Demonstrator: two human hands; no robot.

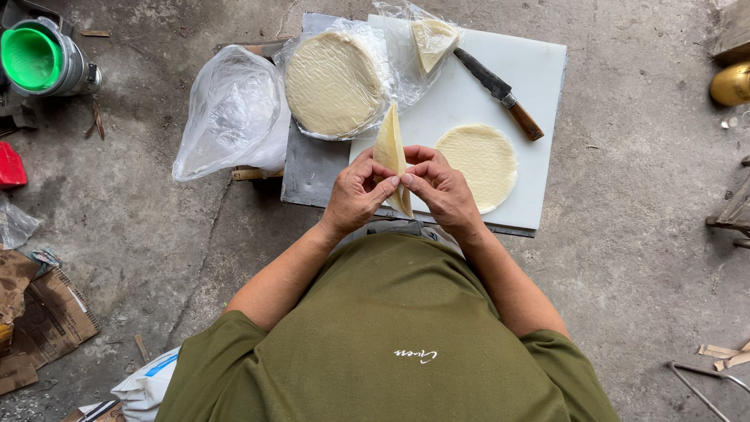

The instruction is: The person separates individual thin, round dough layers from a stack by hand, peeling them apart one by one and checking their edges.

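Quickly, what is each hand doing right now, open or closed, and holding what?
Left hand: closed, pinching the folded wrapper.
Right hand: closed, pinching the same folded wrapper from the other side.

Folded wrapper (391, 152): pale cream-yellow. Round wrapper (476, 164), 3 o'clock of it: same cream, faint speckle. Wrapper stack (333, 84), 11 o'clock: cream under clear plastic. Cutting board (531, 70): white. Knife (498, 92): dark blade, brown wooden handle. Counter (308, 172): grey metal. Shirt (391, 328): olive green, small white script. Pot (39, 59), far 10 o'clock: silver, bright green inside. Floor (625, 258): mottled grey concrete.
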